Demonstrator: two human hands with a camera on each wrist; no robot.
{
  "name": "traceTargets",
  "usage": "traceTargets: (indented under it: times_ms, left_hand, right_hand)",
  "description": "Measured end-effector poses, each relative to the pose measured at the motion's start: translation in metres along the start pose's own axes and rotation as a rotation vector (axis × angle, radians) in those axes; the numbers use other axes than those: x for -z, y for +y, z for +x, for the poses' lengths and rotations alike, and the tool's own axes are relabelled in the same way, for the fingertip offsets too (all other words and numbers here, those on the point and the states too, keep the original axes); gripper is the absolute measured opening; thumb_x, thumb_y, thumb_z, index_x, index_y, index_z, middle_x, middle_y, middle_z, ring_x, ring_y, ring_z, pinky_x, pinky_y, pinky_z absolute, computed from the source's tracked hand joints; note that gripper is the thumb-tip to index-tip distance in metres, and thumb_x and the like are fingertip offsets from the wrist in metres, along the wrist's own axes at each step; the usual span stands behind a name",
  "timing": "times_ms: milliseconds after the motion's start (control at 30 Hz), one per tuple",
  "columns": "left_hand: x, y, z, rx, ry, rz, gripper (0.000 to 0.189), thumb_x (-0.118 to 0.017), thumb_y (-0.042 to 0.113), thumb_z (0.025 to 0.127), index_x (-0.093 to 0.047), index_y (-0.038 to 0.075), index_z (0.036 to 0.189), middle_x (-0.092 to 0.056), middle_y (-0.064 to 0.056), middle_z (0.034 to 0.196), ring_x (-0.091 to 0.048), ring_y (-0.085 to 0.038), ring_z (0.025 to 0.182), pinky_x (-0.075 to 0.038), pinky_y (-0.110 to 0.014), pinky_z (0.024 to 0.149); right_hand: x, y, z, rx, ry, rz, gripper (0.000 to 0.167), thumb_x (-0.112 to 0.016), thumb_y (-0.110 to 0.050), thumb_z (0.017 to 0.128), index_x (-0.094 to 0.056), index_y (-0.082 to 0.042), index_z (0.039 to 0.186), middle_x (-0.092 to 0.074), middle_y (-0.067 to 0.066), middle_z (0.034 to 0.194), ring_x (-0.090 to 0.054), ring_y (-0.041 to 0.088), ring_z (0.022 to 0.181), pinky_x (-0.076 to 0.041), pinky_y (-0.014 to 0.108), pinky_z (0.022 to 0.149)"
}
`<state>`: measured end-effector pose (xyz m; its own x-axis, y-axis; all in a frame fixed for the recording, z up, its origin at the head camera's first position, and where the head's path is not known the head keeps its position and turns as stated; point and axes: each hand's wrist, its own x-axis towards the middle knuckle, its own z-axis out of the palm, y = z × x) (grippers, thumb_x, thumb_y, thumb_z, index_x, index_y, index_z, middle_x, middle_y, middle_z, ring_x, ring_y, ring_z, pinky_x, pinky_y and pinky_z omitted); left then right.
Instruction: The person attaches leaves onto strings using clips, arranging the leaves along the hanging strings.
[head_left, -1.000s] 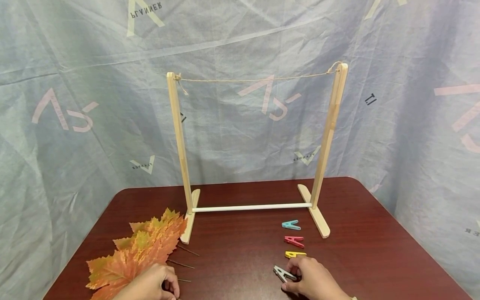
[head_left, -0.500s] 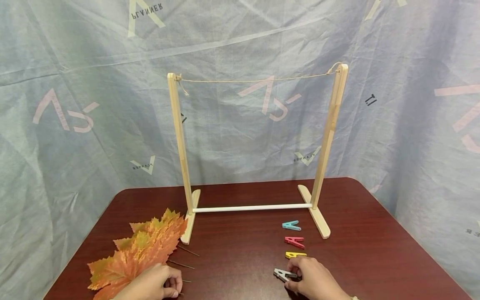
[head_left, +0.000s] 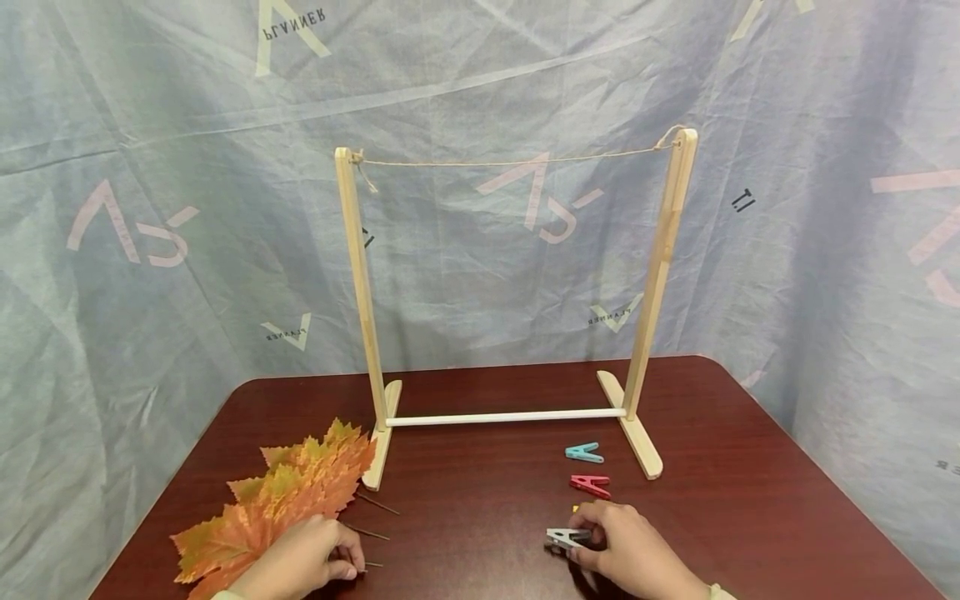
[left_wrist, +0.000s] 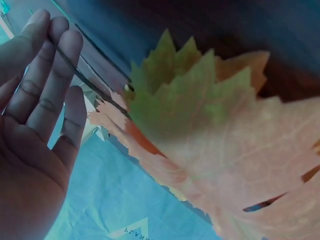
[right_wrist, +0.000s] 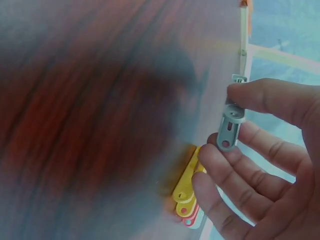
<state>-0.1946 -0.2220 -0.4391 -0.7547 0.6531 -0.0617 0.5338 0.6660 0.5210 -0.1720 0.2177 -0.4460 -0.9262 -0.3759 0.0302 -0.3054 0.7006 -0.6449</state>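
Note:
My left hand (head_left: 311,557) pinches the thin brown stem (left_wrist: 82,77) of an orange-green artificial maple leaf (left_wrist: 200,110) between thumb and fingertips. Several such maple leaves (head_left: 285,492) overlap in a pile beside and under that hand, stems pointing right. With thumb and fingers, my right hand (head_left: 626,542) grips a grey clothespin (head_left: 567,537) just over the table. Close behind it lies a yellow clothespin (right_wrist: 187,180), mostly hidden by the hand in the head view. Farther back lie a red clothespin (head_left: 590,485) and a light blue clothespin (head_left: 583,452).
A wooden frame (head_left: 651,283) stands at the back of the dark red table (head_left: 465,500). Twine (head_left: 510,161) runs between its post tops, and a white rod (head_left: 502,417) joins the feet. Grey printed cloth (head_left: 480,267) hangs behind and at both sides.
My right hand has closed on the grey clothespin and lifted and turned it slightly, now covering most of the yellow one. My left hand has shifted slightly up and right at the stem.

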Motion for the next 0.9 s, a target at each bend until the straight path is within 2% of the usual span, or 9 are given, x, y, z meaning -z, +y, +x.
traceTargets:
  times_ms: [133, 267, 400, 533, 667, 800, 900]
  left_hand:
    - [0.004, 0.001, 0.001, 0.005, 0.014, 0.026, 0.014, -0.081, 0.012, 0.085, -0.074, 0.021, 0.079, -0.068, 0.020, 0.077, -0.058, 0.005, 0.069, -0.048, -0.024, 0.060]
    - [0.009, 0.003, 0.002, 0.008, 0.025, 0.027, 0.012, -0.082, 0.011, 0.084, -0.075, 0.020, 0.080, -0.068, 0.019, 0.076, -0.061, 0.004, 0.070, -0.051, -0.025, 0.061]
    - [0.014, 0.005, 0.004, 0.023, 0.043, 0.028, 0.011, -0.082, 0.011, 0.084, -0.076, 0.020, 0.080, -0.068, 0.018, 0.075, -0.062, 0.002, 0.070, -0.051, -0.026, 0.062]
    - [0.020, 0.008, 0.007, 0.035, 0.066, 0.050, 0.010, -0.082, 0.012, 0.084, -0.076, 0.019, 0.080, -0.069, 0.016, 0.076, -0.063, 0.001, 0.070, -0.052, -0.026, 0.061]
    - [0.025, 0.012, 0.012, 0.027, 0.097, 0.076, 0.010, -0.081, 0.011, 0.085, -0.076, 0.019, 0.080, -0.070, 0.016, 0.075, -0.062, 0.001, 0.069, -0.051, -0.026, 0.059]
    - [0.030, 0.016, 0.016, 0.014, 0.145, 0.114, 0.011, -0.082, 0.011, 0.084, -0.076, 0.019, 0.080, -0.068, 0.017, 0.073, -0.059, 0.003, 0.065, -0.049, -0.026, 0.057]
    - [0.034, 0.020, 0.018, 0.036, 0.180, 0.127, 0.010, -0.082, 0.010, 0.084, -0.077, 0.018, 0.081, -0.068, 0.016, 0.072, -0.057, 0.003, 0.063, -0.048, -0.026, 0.056]
  right_hand:
    - [0.003, -0.002, 0.003, 0.016, 0.029, 0.000, 0.019, -0.081, -0.016, 0.085, -0.071, -0.016, 0.101, -0.061, -0.009, 0.078, -0.051, 0.002, 0.064, -0.042, 0.026, 0.055]
    - [0.005, -0.005, 0.005, 0.021, 0.099, -0.029, 0.027, -0.083, -0.017, 0.083, -0.070, -0.012, 0.107, -0.066, -0.010, 0.086, -0.059, 0.003, 0.074, -0.048, 0.027, 0.062]
    - [0.007, -0.007, 0.006, 0.043, 0.167, -0.061, 0.022, -0.084, -0.018, 0.083, -0.070, -0.016, 0.100, -0.067, -0.011, 0.088, -0.063, 0.004, 0.079, -0.050, 0.027, 0.066]
    - [0.009, -0.008, 0.008, 0.109, 0.209, -0.048, 0.017, -0.083, -0.016, 0.084, -0.069, -0.022, 0.094, -0.069, -0.008, 0.097, -0.065, 0.006, 0.082, -0.054, 0.029, 0.069]
    - [0.012, -0.009, 0.011, 0.155, 0.222, -0.026, 0.017, -0.081, -0.015, 0.087, -0.069, -0.023, 0.095, -0.069, -0.008, 0.098, -0.064, 0.004, 0.080, -0.054, 0.028, 0.066]
    - [0.016, -0.012, 0.015, 0.160, 0.224, -0.019, 0.015, -0.080, -0.017, 0.089, -0.070, -0.023, 0.097, -0.064, -0.015, 0.089, -0.057, -0.001, 0.074, -0.048, 0.025, 0.062]
    - [0.018, -0.015, 0.017, 0.166, 0.244, -0.025, 0.014, -0.081, -0.018, 0.089, -0.071, -0.022, 0.097, -0.061, -0.016, 0.086, -0.055, 0.000, 0.073, -0.046, 0.024, 0.062]
